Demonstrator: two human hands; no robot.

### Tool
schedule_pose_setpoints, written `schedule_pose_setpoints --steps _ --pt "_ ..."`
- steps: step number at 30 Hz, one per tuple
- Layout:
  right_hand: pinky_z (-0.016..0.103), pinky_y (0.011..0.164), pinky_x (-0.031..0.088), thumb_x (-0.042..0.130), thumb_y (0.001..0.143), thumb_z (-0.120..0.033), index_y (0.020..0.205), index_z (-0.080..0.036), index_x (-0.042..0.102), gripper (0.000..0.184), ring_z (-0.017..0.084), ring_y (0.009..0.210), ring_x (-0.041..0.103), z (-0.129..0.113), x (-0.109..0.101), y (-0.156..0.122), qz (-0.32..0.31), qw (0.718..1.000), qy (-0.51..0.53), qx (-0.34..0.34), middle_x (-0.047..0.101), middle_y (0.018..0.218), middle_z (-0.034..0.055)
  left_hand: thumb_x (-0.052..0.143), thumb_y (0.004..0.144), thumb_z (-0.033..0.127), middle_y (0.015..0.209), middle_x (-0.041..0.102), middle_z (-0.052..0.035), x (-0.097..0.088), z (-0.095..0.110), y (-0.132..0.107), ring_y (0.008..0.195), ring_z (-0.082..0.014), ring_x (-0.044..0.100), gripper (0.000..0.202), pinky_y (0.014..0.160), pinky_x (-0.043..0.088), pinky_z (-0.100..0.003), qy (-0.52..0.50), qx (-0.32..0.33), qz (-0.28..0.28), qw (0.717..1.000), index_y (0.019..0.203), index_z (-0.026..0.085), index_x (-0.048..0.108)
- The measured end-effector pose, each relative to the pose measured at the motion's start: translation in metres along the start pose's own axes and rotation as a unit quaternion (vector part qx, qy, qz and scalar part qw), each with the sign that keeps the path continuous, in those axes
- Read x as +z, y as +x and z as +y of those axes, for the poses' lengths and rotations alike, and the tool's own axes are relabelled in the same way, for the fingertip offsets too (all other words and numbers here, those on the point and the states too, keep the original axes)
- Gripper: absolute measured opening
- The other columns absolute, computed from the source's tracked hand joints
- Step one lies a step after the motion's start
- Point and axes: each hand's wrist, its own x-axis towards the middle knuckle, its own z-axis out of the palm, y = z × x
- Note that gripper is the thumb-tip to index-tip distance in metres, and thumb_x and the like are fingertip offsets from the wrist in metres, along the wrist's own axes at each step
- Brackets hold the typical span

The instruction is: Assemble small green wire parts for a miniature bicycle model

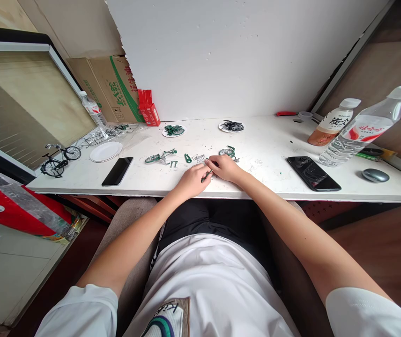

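Observation:
My left hand (194, 180) is closed near the table's front edge, with a small dark green piece (206, 177) poking out of its fingers. Against its fingertips, my right hand (225, 168) is closed in a pinch; what it holds is too small to make out. Just beyond the hands lie small silver parts (199, 157) and a green oblong part (188, 158). A partly built model bicycle (160, 156) in green and silver lies to the left, with small green pieces (174, 164) beside it. Behind my right hand is a green wheel section (227, 151).
Two plates of green parts (174, 130) and black parts (232, 126) stand farther back. A black model bicycle (60, 159), a white plate (106, 151) and a phone (117, 171) are left. Another phone (313, 173), a mouse (375, 175) and bottles (357, 131) are right.

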Motion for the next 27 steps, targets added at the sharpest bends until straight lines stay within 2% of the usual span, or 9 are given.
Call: schedule_pose_setpoints --steps 9,16,27 --pt "0.034 0.068 0.032 0.044 0.110 -0.046 0.073 -0.022 0.057 0.045 0.018 0.060 0.046 -0.0012 -0.0003 0.0003 -0.005 1.000 -0.008 0.004 0.060 0.064 0.0038 0.061 0.098 0.016 0.082 0.059 -0.0042 0.0004 -0.0006 -0.0005 0.074 -0.0188 0.055 0.024 0.070 0.044 -0.032 0.002 -0.002 0.002 1.000 0.077 0.021 0.053" --pt "0.033 0.064 0.029 0.045 0.109 -0.043 0.072 -0.022 0.054 0.044 0.017 0.058 0.045 -0.0017 -0.0004 -0.0001 -0.002 1.000 -0.003 0.001 0.059 0.062 0.0027 0.060 0.099 0.017 0.082 0.059 -0.0036 0.0022 -0.0027 -0.0004 0.074 -0.0181 0.055 0.023 0.070 0.045 -0.031 0.017 0.000 0.002 1.000 0.078 0.021 0.053" --pt "0.033 0.067 0.030 0.047 0.109 -0.041 0.071 -0.022 0.052 0.043 0.016 0.058 0.044 -0.0001 0.0008 0.0003 0.005 1.000 -0.001 -0.007 0.057 0.061 0.0013 0.061 0.099 0.017 0.083 0.061 -0.0043 0.0023 -0.0027 -0.0008 0.075 -0.0185 0.057 0.020 0.071 0.047 -0.031 0.019 0.001 0.002 1.000 0.080 0.021 0.056"
